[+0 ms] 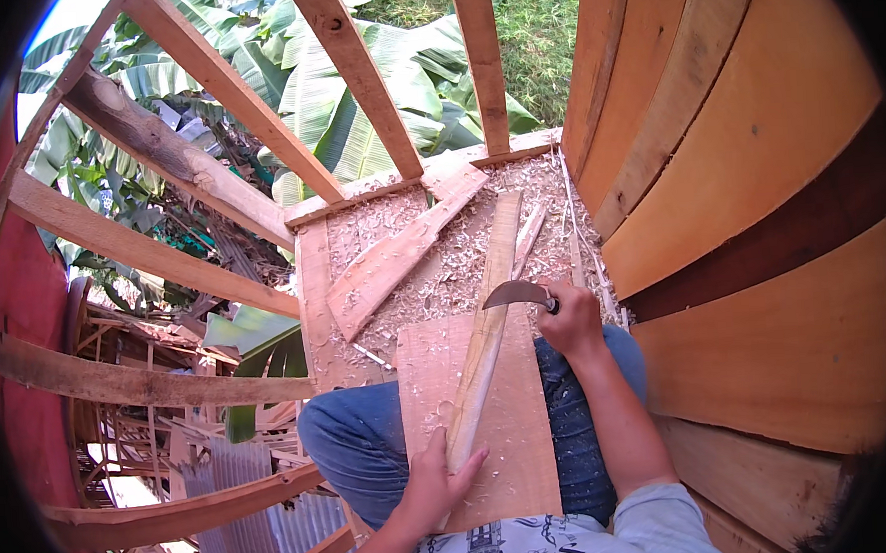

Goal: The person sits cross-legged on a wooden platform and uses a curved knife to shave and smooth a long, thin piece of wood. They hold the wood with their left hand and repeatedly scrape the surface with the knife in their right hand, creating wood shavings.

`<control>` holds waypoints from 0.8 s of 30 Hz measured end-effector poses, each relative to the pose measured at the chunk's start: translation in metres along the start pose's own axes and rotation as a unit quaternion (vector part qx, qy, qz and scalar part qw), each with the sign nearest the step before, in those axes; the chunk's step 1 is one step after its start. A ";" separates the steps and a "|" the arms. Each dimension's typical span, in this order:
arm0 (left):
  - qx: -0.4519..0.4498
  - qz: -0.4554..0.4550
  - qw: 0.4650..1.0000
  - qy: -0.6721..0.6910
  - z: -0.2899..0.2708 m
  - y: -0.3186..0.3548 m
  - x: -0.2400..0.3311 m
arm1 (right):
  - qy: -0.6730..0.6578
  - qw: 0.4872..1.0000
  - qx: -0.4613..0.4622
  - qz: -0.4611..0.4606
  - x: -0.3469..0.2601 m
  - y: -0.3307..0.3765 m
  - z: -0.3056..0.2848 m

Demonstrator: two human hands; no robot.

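Observation:
A long, pale strip of wood slants across a flat board that lies over my lap. My left hand is closed around the strip's near end. In my right hand is the handle of a curved knife, gripped in a fist. The knife's dark blade lies across the strip, about midway along it, its tip pointing left. Whether the edge cuts into the wood cannot be made out.
Wood shavings cover the floor ahead of my knees, around a broad offcut. Upright slats form a railing ahead and to the left. A plank wall rises close on my right. Banana leaves hang outside.

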State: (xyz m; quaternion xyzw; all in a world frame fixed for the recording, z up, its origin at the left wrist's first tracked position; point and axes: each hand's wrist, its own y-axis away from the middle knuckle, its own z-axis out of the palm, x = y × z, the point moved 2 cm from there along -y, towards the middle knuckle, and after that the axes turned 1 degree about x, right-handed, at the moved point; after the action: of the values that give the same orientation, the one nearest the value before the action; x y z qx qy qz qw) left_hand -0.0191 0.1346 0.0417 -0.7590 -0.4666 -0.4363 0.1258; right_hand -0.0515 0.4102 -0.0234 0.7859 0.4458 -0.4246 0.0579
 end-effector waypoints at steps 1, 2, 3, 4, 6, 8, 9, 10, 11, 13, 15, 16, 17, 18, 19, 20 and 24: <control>0.001 0.008 1.000 -0.006 0.001 0.003 -0.001 | 0.004 1.000 -0.008 0.007 0.000 0.001 0.000; -0.004 0.000 1.000 -0.003 0.002 0.006 -0.001 | 0.007 1.000 -0.016 0.013 0.000 0.001 0.000; -0.008 -0.009 1.000 0.001 0.002 0.010 -0.001 | 0.006 1.000 -0.013 0.015 0.001 0.002 0.001; -0.012 -0.019 1.000 0.004 0.002 0.014 -0.001 | 0.005 1.000 -0.010 0.016 0.002 0.003 0.002; -0.023 -0.020 1.000 0.002 0.006 0.026 -0.003 | 0.017 0.999 -0.004 0.035 0.005 -0.001 0.001; -0.028 -0.031 0.999 0.018 0.009 0.033 -0.002 | 0.043 0.996 0.003 0.072 0.010 -0.010 -0.006; -0.027 -0.041 0.998 0.034 0.009 0.034 -0.001 | 0.023 0.997 0.007 0.069 0.009 -0.010 -0.004; -0.026 -0.051 0.997 0.049 0.009 0.035 -0.002 | 0.025 0.997 0.003 0.077 0.007 -0.008 -0.002; -0.026 -0.053 0.998 0.039 0.007 0.035 -0.003 | 0.026 0.996 -0.001 0.084 0.004 -0.007 -0.001; -0.027 -0.053 0.998 0.023 0.003 0.029 -0.003 | 0.025 0.995 -0.012 0.092 0.003 -0.007 0.000; -0.025 -0.043 0.998 0.049 0.002 0.025 -0.001 | 0.016 0.995 -0.026 0.094 0.008 -0.009 0.002; -0.024 -0.037 0.997 0.062 0.002 0.022 0.002 | 0.002 0.997 -0.022 0.067 0.007 -0.008 0.002; -0.032 -0.074 0.993 0.081 0.001 0.019 0.005 | -0.011 0.999 -0.017 0.040 0.005 -0.005 0.001; -0.039 -0.110 0.988 0.097 -0.001 0.015 0.012 | -0.027 0.999 -0.012 0.014 0.002 -0.001 0.002; -0.046 -0.145 0.982 0.113 -0.002 0.013 0.015 | -0.016 0.999 -0.032 0.005 -0.001 0.004 0.003; -0.026 -0.103 0.989 0.102 -0.001 0.010 0.012 | -0.019 0.999 -0.041 0.004 -0.003 0.003 0.004; 0.011 0.004 1.000 0.027 0.005 0.013 0.000 | -0.005 0.998 -0.057 0.011 -0.006 0.004 0.003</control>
State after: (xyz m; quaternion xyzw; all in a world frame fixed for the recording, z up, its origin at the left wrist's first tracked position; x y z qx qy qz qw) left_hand -0.0055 0.1304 0.0411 -0.7471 -0.4651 -0.4512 0.1485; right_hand -0.0517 0.4025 -0.0217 0.7842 0.4604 -0.4013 0.1098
